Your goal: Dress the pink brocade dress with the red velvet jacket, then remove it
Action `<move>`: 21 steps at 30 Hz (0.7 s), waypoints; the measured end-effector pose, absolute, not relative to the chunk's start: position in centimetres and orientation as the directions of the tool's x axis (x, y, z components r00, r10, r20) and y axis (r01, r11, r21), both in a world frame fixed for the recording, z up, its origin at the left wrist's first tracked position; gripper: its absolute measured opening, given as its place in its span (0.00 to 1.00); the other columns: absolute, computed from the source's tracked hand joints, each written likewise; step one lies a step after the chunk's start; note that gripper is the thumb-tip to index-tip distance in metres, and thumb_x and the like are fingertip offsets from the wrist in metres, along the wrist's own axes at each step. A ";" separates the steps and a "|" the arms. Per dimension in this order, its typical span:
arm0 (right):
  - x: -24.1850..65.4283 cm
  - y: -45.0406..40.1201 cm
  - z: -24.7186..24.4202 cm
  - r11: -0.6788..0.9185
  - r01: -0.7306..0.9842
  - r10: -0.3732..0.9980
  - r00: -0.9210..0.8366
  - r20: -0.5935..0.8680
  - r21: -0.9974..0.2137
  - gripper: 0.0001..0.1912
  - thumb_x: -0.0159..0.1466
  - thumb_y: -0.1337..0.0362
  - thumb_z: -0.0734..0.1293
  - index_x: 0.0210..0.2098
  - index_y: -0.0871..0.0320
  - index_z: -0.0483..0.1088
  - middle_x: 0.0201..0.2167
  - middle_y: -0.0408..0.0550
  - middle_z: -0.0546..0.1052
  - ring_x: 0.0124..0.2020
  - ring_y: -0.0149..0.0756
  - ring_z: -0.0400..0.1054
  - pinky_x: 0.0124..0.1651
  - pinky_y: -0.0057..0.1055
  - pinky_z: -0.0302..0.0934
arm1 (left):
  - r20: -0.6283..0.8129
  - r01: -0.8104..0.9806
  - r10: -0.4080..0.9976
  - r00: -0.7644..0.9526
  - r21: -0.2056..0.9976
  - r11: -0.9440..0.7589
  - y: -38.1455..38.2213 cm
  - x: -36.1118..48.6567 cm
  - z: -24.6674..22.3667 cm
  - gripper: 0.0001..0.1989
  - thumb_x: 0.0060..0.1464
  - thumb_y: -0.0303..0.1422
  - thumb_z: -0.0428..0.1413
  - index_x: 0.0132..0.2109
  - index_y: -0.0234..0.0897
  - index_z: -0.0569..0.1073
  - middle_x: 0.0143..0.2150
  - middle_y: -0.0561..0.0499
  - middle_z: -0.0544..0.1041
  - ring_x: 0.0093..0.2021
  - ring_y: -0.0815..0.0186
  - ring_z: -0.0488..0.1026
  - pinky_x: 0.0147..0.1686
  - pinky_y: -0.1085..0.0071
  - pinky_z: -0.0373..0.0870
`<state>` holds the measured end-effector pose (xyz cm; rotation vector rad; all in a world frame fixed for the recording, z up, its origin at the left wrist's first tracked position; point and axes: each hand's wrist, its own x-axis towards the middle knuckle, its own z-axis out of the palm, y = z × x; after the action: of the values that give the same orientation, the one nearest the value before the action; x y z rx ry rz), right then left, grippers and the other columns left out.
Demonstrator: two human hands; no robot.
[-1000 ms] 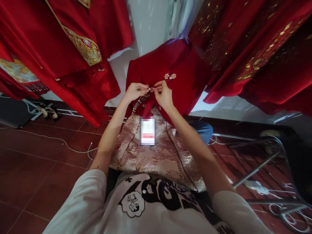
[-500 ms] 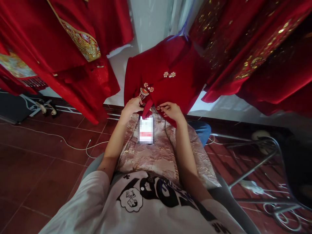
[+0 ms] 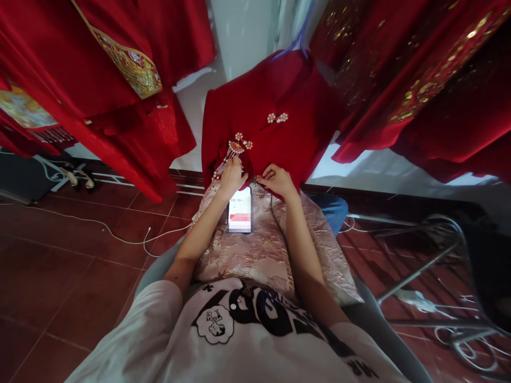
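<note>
Left hand [image 3: 232, 174]: one, curled. Right hand [image 3: 278, 181]: one, fingers bent. Both on jacket [image 3: 255, 106], one; grips cannot be told. Phone [image 3: 239, 213]: one, left hand's six o'clock.

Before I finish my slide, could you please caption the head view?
Left hand and right hand at a red garment with flower ornaments.

Readable: digits "00:04" on lit white screen of dark-edged rectangular smartphone [image 3: 239, 210]; whatever follows them, I find blurred out, as is rest of screen text. On my white short-sleeved fabric T-shirt [image 3: 239, 351]: black asterisk [image 3: 207, 288] clear; large black lettering [image 3: 275, 315] bent by folds, no whole word legible to me.
</note>
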<state>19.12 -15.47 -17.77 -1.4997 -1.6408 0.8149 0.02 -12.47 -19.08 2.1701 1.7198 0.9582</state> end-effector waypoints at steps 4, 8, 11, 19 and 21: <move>19.6 -15.0 -18.2 0.110 0.448 0.988 0.048 0.147 -0.887 0.16 0.54 0.68 0.78 0.28 0.54 0.65 0.27 0.42 0.78 0.33 0.37 0.78 0.41 0.31 0.72 | 0.378 0.723 0.919 0.108 0.605 -0.334 -11.6 -0.2 -20.1 0.18 0.54 0.14 0.61 0.45 0.38 0.69 0.51 0.38 0.76 0.60 0.44 0.75 0.67 0.46 0.69; 20.0 -14.7 -18.4 0.045 0.371 0.984 0.142 0.104 -0.927 0.17 0.57 0.65 0.78 0.30 0.54 0.65 0.27 0.44 0.79 0.33 0.38 0.79 0.41 0.32 0.74 | 0.399 0.678 0.917 -0.011 0.677 -0.287 -11.4 -0.9 -19.5 0.18 0.55 0.12 0.58 0.45 0.38 0.70 0.53 0.39 0.75 0.58 0.47 0.77 0.66 0.51 0.72; 20.0 -14.6 -18.5 0.034 0.338 0.974 0.201 0.107 -0.941 0.17 0.59 0.65 0.78 0.31 0.54 0.64 0.30 0.46 0.80 0.35 0.39 0.80 0.43 0.33 0.75 | 0.457 0.640 0.879 -0.132 0.717 -0.277 -11.8 -1.9 -18.5 0.16 0.58 0.13 0.56 0.46 0.38 0.71 0.54 0.41 0.74 0.56 0.51 0.77 0.65 0.54 0.74; 19.9 -14.1 -18.8 0.108 0.229 0.945 0.278 0.171 -0.967 0.15 0.57 0.65 0.77 0.32 0.55 0.65 0.32 0.46 0.80 0.35 0.39 0.80 0.46 0.39 0.78 | 0.550 0.562 0.777 -0.307 0.763 -0.318 -13.6 -1.2 -17.6 0.08 0.69 0.21 0.54 0.48 0.39 0.73 0.59 0.40 0.72 0.60 0.54 0.75 0.67 0.55 0.72; 19.9 -14.0 -18.9 0.105 0.215 0.945 0.283 0.164 -0.971 0.16 0.56 0.63 0.78 0.32 0.55 0.66 0.31 0.46 0.80 0.35 0.39 0.79 0.44 0.38 0.78 | 0.516 0.568 0.836 -0.190 0.752 -0.335 -13.5 -0.4 -18.4 0.07 0.68 0.21 0.57 0.46 0.39 0.74 0.55 0.41 0.74 0.56 0.56 0.77 0.64 0.57 0.74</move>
<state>19.90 -14.02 -18.93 -1.3752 -1.1802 0.7842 -0.40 -13.47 -18.39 1.8158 1.6374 1.5358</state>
